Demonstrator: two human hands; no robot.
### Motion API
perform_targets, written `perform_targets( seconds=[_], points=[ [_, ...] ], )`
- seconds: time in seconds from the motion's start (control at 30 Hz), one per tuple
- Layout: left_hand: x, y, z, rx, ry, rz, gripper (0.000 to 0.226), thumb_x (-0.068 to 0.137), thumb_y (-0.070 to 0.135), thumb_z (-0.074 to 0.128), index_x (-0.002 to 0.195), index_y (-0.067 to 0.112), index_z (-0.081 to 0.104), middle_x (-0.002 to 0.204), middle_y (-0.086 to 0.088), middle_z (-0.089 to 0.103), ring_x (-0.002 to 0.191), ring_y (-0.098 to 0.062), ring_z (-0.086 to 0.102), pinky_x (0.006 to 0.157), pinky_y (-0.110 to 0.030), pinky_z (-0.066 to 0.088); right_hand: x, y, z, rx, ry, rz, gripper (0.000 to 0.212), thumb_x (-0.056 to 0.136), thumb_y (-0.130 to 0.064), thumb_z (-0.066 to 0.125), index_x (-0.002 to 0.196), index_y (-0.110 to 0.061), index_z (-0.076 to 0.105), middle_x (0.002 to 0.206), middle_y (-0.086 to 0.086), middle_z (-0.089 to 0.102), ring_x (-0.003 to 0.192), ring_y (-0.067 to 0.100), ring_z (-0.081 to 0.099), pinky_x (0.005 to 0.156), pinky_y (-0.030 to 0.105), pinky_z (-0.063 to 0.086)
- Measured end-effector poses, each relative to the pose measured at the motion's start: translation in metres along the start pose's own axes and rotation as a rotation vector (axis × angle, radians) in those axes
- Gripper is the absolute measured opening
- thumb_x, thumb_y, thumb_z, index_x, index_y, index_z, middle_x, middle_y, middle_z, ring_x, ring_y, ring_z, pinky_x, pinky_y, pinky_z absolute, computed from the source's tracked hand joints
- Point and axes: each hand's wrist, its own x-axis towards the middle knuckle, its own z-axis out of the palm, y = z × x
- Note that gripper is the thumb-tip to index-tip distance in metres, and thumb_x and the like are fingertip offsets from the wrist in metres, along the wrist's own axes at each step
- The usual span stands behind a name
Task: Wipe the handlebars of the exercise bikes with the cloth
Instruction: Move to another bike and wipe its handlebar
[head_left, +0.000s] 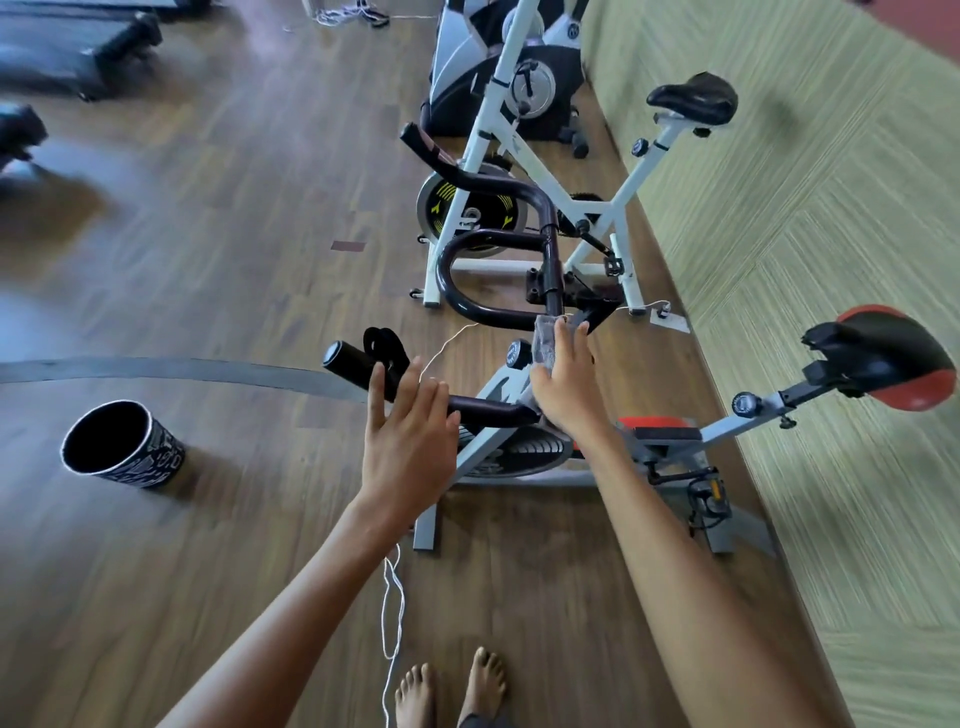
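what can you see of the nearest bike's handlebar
The handlebar is a glossy black metal-looking tube bent into two side horns with a U loop between, clamped at its middle. The near horn ends in a matte black grip. The left hand, fingers straight, lies over that horn; the right hand presses a pale cloth against the bar near its centre.

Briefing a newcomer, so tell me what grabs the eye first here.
Two arms reach in at centre: the right hand presses a cloth on the near bike's black handlebar, and the left hand spreads open over its left end. A red-and-black saddle stands out at right; a black bin sits on the floor at left.
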Motion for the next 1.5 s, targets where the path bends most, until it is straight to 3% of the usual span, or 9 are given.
perform_targets(
  seconds=[0.17,0.4,0.73,0.9,1.07,1.2,1.27,1.33,1.5],
  points=[
    [0.003,-0.010,-0.002,0.023,-0.015,0.092,0.039,0.095,0.027,0.038,0.110,0.002,0.064,0.114,-0.010,0.064,0.134,-0.029,0.044,0.120,-0.054,0.002,-0.040,0.012,0.010,-0.091,0.003,-0.074,0.067,0.099,-0.040,0.042,0.155,-0.021,0.010,0.161,0.004,-0.019,0.149,0.021,-0.014,0.115,0.044,0.022],
    [0.003,-0.012,-0.002,0.005,0.035,0.095,0.022,0.089,0.014,0.056,0.106,0.005,0.065,0.106,-0.005,0.066,0.123,-0.026,0.054,0.120,-0.051,0.010,0.028,0.005,-0.009,-0.028,-0.097,0.035,0.068,0.101,-0.025,0.039,0.155,-0.024,-0.003,0.161,0.007,-0.018,0.150,0.026,-0.006,0.120,0.052,0.016],
    [0.006,-0.027,-0.001,0.015,0.030,0.225,0.030,0.081,0.016,0.058,0.109,0.007,0.064,0.106,-0.007,0.065,0.115,-0.027,0.057,0.114,-0.048,0.023,-0.056,-0.001,0.026,-0.118,0.085,-0.034,0.056,0.102,-0.035,0.031,0.153,-0.017,0.018,0.162,0.005,-0.015,0.150,0.024,-0.012,0.113,0.050,0.028],
    [0.016,-0.031,-0.005,0.081,-0.071,0.324,0.029,0.079,0.023,0.057,0.102,0.009,0.067,0.092,-0.004,0.066,0.092,-0.026,0.061,0.103,-0.041,0.037,0.003,-0.008,0.012,0.085,0.153,0.118,0.062,0.097,-0.018,0.044,0.152,-0.012,0.017,0.157,0.014,0.023,0.141,0.031,0.031,0.111,0.045,0.035],
    [0.017,-0.045,0.000,0.103,-0.099,0.477,0.044,0.080,0.027,0.055,0.117,0.004,0.062,0.103,-0.010,0.066,0.095,-0.028,0.060,0.098,-0.040,0.040,0.012,-0.016,0.006,-0.254,0.106,0.116,0.064,0.093,-0.014,0.051,0.150,-0.020,0.024,0.152,0.014,0.032,0.113,0.037,0.056,0.079,0.039,0.047],
    [0.017,-0.051,0.006,0.083,-0.046,0.561,0.048,0.083,0.030,0.053,0.119,0.000,0.058,0.107,-0.013,0.063,0.099,-0.030,0.057,0.101,-0.041,0.036,-0.031,-0.012,0.020,-0.186,0.191,0.046,0.043,0.098,-0.015,0.044,0.141,-0.018,0.048,0.163,0.002,0.012,0.142,0.025,0.033,0.109,0.036,0.038],
    [0.016,-0.053,0.008,0.089,-0.050,0.586,0.049,0.086,0.031,0.048,0.121,-0.002,0.056,0.111,-0.015,0.061,0.103,-0.031,0.055,0.103,-0.042,0.034,-0.061,-0.018,0.034,0.032,0.360,0.077,0.038,0.099,-0.017,0.043,0.135,-0.014,0.053,0.156,0.008,0.032,0.140,0.020,0.036,0.113,0.031,0.033],
    [0.015,-0.054,0.004,0.103,-0.052,0.589,0.049,0.088,0.032,0.046,0.121,-0.003,0.057,0.112,-0.015,0.060,0.104,-0.031,0.054,0.103,-0.042,0.029,-0.085,-0.027,0.043,0.204,0.479,0.186,0.036,0.100,-0.017,0.043,0.134,-0.015,0.052,0.129,0.006,0.059,0.111,0.011,0.058,0.093,0.018,0.044],
    [0.012,-0.053,-0.007,-0.195,-0.011,0.577,0.039,0.091,0.036,0.046,0.107,0.006,0.065,0.104,-0.009,0.064,0.099,-0.028,0.057,0.099,-0.041,0.032,-0.140,-0.027,0.043,0.259,0.585,0.323,0.026,0.095,-0.019,0.053,0.120,-0.023,0.059,0.095,-0.016,0.063,0.082,-0.005,0.060,0.067,0.011,0.043]
  ],
)
